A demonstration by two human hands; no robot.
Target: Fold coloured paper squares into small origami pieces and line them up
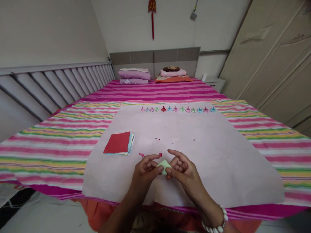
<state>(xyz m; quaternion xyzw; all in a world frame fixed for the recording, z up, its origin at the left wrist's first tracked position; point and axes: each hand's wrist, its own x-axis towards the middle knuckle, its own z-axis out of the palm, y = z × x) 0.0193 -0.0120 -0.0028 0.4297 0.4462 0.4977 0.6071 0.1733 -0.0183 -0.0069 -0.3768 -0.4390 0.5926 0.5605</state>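
Observation:
A small folded piece of light green origami paper (165,164) is held up between my two hands. My left hand (148,169) pinches its left side with the thumb in front. My right hand (182,168) grips the right side between thumb and curled fingers, its index finger stretched out above the paper. Left of my hands lies a stack of square paper (117,143) with a red sheet on top. Close to the fingers of my left hand lies a small pink piece (141,155) that I cannot make out.
A large pale sheet (218,161) covers the near part of the striped bedspread (55,142). Along its far edge stands a row of several small folded paper figures (175,109). Small dark bits, one a red-tipped sliver (157,139), lie beyond my hands. Folded bedding (134,75) is at the headboard.

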